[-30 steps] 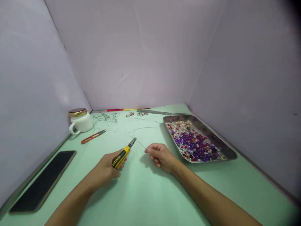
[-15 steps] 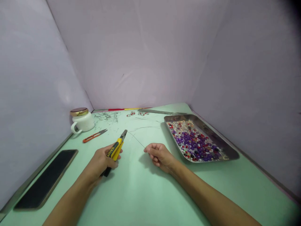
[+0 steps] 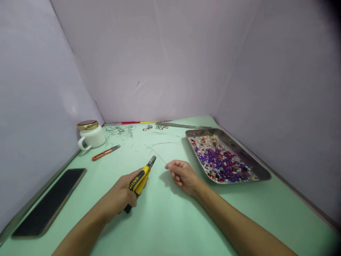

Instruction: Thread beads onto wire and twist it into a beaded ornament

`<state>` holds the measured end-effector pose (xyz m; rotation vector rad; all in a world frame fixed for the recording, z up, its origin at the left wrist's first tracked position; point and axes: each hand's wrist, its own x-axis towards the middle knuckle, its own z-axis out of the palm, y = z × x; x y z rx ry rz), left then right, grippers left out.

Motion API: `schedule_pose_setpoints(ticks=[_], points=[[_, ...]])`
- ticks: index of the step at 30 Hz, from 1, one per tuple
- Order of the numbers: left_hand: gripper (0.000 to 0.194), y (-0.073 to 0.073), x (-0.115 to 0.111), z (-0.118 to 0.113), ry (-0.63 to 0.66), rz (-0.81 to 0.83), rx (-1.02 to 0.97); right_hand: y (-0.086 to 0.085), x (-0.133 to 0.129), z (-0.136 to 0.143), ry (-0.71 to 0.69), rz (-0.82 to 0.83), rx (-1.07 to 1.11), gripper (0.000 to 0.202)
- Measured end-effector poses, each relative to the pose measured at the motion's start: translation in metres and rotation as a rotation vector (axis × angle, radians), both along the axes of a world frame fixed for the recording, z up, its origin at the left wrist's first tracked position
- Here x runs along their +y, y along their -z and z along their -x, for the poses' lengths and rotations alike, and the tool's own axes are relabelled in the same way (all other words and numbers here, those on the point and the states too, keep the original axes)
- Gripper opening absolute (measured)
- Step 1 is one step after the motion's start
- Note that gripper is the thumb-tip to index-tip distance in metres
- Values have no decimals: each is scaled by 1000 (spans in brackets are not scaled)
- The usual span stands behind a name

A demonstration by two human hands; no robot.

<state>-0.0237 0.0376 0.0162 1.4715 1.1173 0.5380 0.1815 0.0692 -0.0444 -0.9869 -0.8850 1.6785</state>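
Observation:
My left hand [image 3: 127,192] is wrapped round yellow and black pliers [image 3: 142,177], whose metal jaws point up and to the right over the green table. My right hand [image 3: 182,175] pinches a thin wire [image 3: 159,155] between thumb and fingertips. From the fingertips the wire runs up and to the left, passing just beyond the tip of the pliers. A small gap seems to lie between the jaws and the wire. To the right of my right hand stands a metal tray [image 3: 257,174] of purple, red, white and black beads [image 3: 221,160].
A black phone [image 3: 50,202] lies at the left edge. Behind it are orange-handled snips [image 3: 106,153] and a white lidded mug [image 3: 93,137]. Cut wire bits [image 3: 119,131], beaded pieces [image 3: 161,127] and long wires [image 3: 183,126] lie at the back, before the pale walls.
My left hand has moved right and slightly nearer to me with the pliers, whose jaws are now closer to my right hand. My right hand has barely moved and still pinches the wire.

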Motion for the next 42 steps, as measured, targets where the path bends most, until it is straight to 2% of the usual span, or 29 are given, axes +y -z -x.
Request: schedule_pose_setpoints(ticks=[8,16,20,24,31,34,37,42], points=[[33,-11,-2,-5,51,-29,79,1,-1,-1,-59,-18,-21,19],[33,-5,-2,-5,48,-24,69,0,1,1,-69,-12,-49,21],[35,-12,-3,-7,71,-8,86,-1,1,1,-76,-5,-47,23],[30,-17,-2,-9,81,-62,134,-1,2,1,-83,3,-36,22],[33,-8,-2,-4,80,-65,154,0,3,-2,-100,13,3,18],[26,-5,-2,-3,103,-106,178,1,3,-2,-108,8,23,16],[21,-5,-2,-3,107,-134,193,1,3,-2,-124,14,22,15],[26,-7,-3,-3,110,-166,225,0,4,-3,-154,19,37,18]])
